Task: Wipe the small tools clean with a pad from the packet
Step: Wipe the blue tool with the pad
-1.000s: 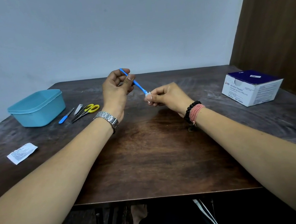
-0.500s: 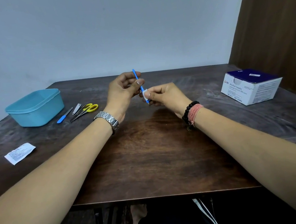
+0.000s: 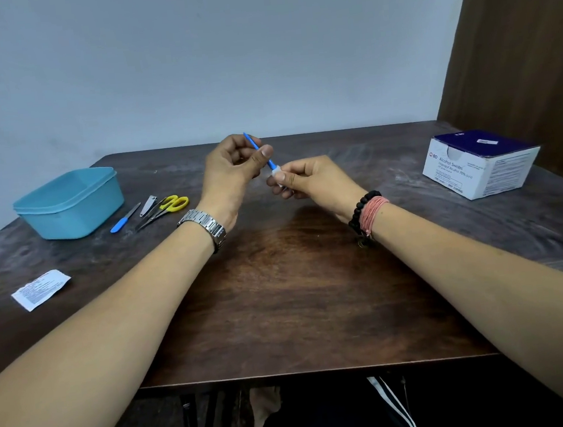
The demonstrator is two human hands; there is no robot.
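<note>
Above the desk, the left hand pinches a blue tool, its long axis slanting down-right into the pad, which the right hand pinches around the lower end.

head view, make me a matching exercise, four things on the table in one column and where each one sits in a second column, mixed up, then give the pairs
Things
1. teal tub
2. swab box
3. torn packet
4. yellow scissors

Places
A. far right of the table
B. near the left edge, closest to the person
C. back left
D. just right of the nail clipper

Pairs: 1-C, 2-A, 3-B, 4-D
</note>
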